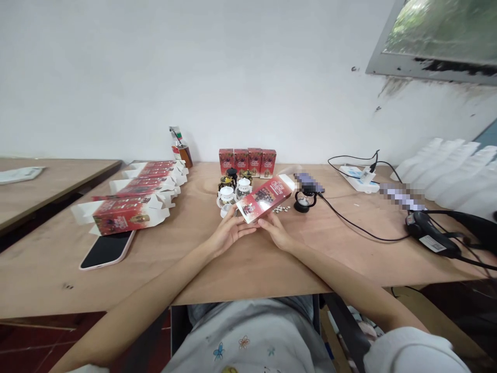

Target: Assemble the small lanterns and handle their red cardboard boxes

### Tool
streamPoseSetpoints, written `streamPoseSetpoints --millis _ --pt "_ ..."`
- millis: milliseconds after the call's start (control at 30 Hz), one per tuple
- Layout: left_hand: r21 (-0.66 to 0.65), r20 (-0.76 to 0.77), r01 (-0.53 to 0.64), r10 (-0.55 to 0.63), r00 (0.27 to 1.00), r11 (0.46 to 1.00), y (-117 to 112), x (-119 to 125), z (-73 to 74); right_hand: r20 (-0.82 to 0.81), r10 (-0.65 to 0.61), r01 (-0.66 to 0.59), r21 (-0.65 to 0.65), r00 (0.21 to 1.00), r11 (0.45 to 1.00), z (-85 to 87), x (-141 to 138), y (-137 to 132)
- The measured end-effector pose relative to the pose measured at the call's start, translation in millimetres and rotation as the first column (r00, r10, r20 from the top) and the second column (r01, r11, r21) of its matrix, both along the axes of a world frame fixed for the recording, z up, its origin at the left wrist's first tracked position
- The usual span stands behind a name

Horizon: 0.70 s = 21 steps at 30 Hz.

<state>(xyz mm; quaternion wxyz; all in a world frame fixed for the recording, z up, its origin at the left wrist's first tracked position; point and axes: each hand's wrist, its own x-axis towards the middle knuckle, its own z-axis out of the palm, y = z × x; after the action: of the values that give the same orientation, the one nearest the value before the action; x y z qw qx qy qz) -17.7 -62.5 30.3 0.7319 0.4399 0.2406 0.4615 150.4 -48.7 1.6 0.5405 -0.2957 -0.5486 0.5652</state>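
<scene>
Both my hands hold one red printed carton [265, 198] just above the wooden table [233, 269]. My left hand [228, 231] grips its near left end with curled fingers. My right hand [276, 230] pinches its near lower edge. The carton lies tilted, its far end open with a white flap. Right behind it stand several small jars [235, 189] with white and dark lids. A little heap of small pale pieces [281, 209] lies beside the carton.
Several flat open red cartons [134, 199] lie in a row at the left, a phone [107, 249] face up before them. Closed red boxes [247, 161] stand by the wall with a bottle [181, 148]. At the right are a small stand [305, 200], cables, a power strip [359, 178] and a black device [430, 235].
</scene>
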Motion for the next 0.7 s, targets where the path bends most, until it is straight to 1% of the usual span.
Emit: streamPoseSetpoints --millis 167,433,533,700 --pt "0.016 -0.042 -0.060 0.061 0.997 0.998 -0.7 2.7 -3.8 -0.114 -0.085 0.083 -0.023 0.990 0.996 1.1 -5.9 -2.2" --pt "0.010 -0.067 -0.104 0.105 0.992 0.995 0.3 3.5 -10.4 -0.129 -0.054 0.053 -0.017 0.990 0.998 10.6 -10.1 -6.4" --pt "-0.021 -0.092 -0.120 0.118 0.989 0.993 -1.1 3.5 -9.0 -0.127 -0.032 0.031 -0.009 0.991 0.999 12.0 -9.8 -7.6" --pt "-0.080 -0.109 -0.124 0.115 0.987 0.989 -4.5 4.1 -2.2 -0.133 -0.060 0.062 0.011 0.989 0.998 12.5 -8.8 -9.3"
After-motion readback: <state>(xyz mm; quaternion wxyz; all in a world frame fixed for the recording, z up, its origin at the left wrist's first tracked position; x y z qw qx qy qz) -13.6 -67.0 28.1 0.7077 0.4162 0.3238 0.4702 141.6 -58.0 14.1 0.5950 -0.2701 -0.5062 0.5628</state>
